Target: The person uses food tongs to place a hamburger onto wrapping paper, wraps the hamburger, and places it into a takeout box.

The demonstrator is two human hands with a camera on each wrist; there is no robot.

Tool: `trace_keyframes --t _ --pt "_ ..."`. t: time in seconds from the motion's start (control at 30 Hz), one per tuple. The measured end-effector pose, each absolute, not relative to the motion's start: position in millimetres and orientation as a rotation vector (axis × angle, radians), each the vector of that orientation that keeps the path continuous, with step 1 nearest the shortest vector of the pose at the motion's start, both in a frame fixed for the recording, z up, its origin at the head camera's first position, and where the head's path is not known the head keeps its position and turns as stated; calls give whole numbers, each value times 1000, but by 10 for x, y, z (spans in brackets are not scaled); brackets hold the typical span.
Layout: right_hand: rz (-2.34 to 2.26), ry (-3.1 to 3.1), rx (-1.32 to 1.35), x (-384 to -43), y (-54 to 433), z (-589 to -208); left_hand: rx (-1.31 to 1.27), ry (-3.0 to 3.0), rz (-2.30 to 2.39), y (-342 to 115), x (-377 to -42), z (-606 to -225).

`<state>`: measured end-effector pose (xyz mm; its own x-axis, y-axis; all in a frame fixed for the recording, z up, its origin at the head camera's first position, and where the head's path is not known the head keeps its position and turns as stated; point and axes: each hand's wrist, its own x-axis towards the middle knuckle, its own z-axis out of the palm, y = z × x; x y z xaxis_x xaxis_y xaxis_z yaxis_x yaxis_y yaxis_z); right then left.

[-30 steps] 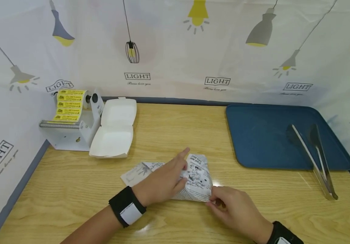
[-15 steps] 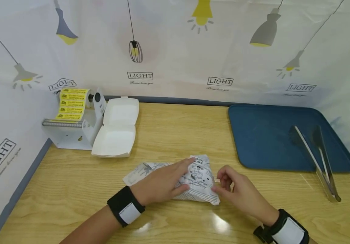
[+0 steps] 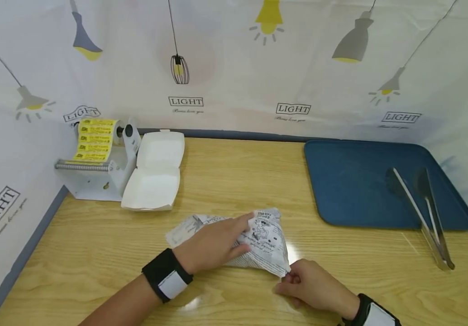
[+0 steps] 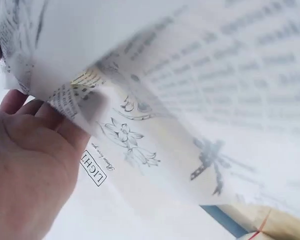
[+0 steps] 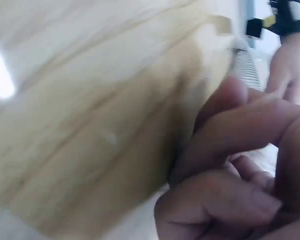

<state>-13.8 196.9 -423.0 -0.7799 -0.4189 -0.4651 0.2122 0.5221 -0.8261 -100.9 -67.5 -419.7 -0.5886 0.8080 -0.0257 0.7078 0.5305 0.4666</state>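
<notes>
Printed white wrapping paper [image 3: 264, 246], folded to a point at its near right corner, lies at the middle of the table. Its contents are hidden. My left hand [image 3: 215, 244] rests on top with fairly straight fingers; in the left wrist view, the paper [image 4: 125, 125] rises beside that hand [image 4: 30, 170]. At the near right corner, my right hand [image 3: 313, 287] pinches the paper's edge with curled fingers. In the right wrist view, the right hand's fingers [image 5: 215, 205] are bent close to the tabletop and hide most of the paper.
A white clamshell box [image 3: 154, 185] stands with its lid up at the back left, beside a label dispenser [image 3: 91, 181] with yellow labels. At the right, metal tongs [image 3: 433, 231] lie partly on a blue tray [image 3: 352, 190]. A printed curtain [image 3: 234, 59] closes off the back.
My right hand let go of the paper's right corner, lifted slightly, then came back down toward me to that corner. The left hand has stayed on the paper, its fingers lowered onto it.
</notes>
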Motion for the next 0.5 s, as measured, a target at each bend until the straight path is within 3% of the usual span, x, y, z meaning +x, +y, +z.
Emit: trace_keyframes --t 0.3,0.5 --pt "-1196 2240 -296 -261 2210 -3933 1336 2567 526 -555 -985 -4155" --pt "-1253 2817 -368 -369 1957 -4023 1324 2591 494 -538 -969 -4155"
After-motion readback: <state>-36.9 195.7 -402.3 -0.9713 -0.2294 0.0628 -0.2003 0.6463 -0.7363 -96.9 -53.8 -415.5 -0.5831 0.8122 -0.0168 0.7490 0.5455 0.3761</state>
